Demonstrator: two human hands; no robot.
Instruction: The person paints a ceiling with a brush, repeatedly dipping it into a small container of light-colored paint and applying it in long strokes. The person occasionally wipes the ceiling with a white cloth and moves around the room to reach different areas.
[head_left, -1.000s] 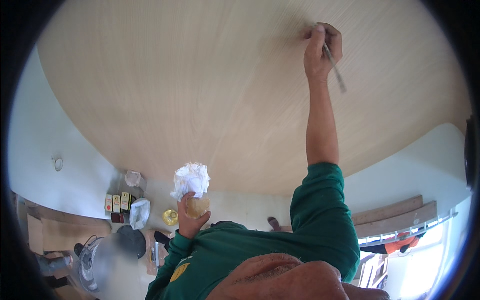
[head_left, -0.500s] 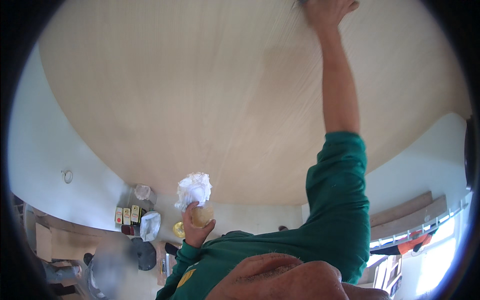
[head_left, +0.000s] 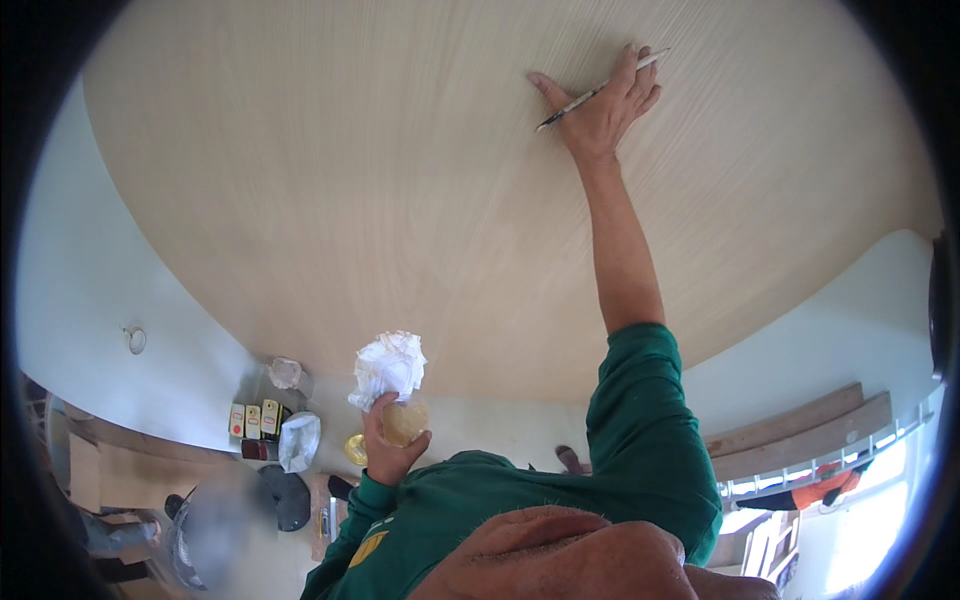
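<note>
A wide, pale wood-grain panel [head_left: 400, 200] spreads before me. My right hand [head_left: 605, 115] lies against it, arm stretched out, with the thumb pointing left. Across this hand runs a thin paintbrush [head_left: 583, 99] with a whitish shaft and a dark lower end, tucked between the fingers. Low in front of my body, my left hand [head_left: 388, 452] is wrapped round a small round tub [head_left: 404, 424] with something yellowish inside. A crumpled white cloth or paper wad [head_left: 390, 365] is held in the same hand, above the tub.
Lower left on the floor are several cans [head_left: 262, 420], a white plastic bag [head_left: 299, 443] and a yellow round lid or dish [head_left: 356, 449]. Another person [head_left: 205, 530] is below them. Wooden boards [head_left: 800, 435] lie by a railing at right, near another person in orange [head_left: 825, 488].
My right hand has come down and left from the top edge across the panel, and the paintbrush now shows in it. My left hand stays nearly in place, still holding the tub and wad.
</note>
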